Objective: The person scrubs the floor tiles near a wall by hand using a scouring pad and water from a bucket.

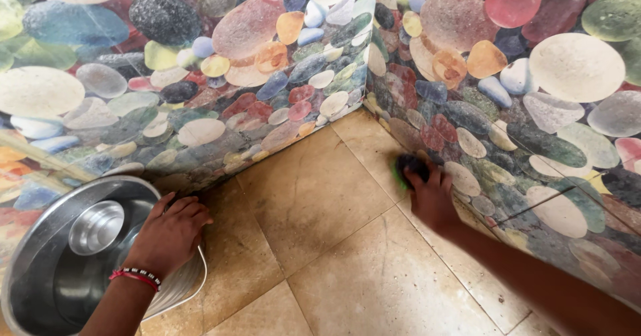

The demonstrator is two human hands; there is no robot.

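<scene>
- Down low, head view: right hand (pixel 431 192) presses a green and black scrub pad (pixel 407 168) against the foot of the pebble-pattern wall (pixel 534 109), just where it meets the beige floor tiles (pixel 320 202).
- Fingers curled tight over the pad; only its upper left edge shows past the knuckles.
- Left hand (pixel 167 232) rests flat, fingers spread and gripping nothing, on the near rim of a steel basin (pixel 27 269) that sits against the left wall.
- A smaller steel bowl (pixel 97 226) sits inside the basin. Whether there is water in it, I cannot tell.
- Red thread and a beaded band on the left wrist.
- Judgement: for a clean joint, keep the pad's edge pushed into the seam, use short strokes along the wall line, and hold the pressure even; the braced left hand steadies the lean.
- Floor grout near the corner looks darker; that area likely needs the same firm passes.
</scene>
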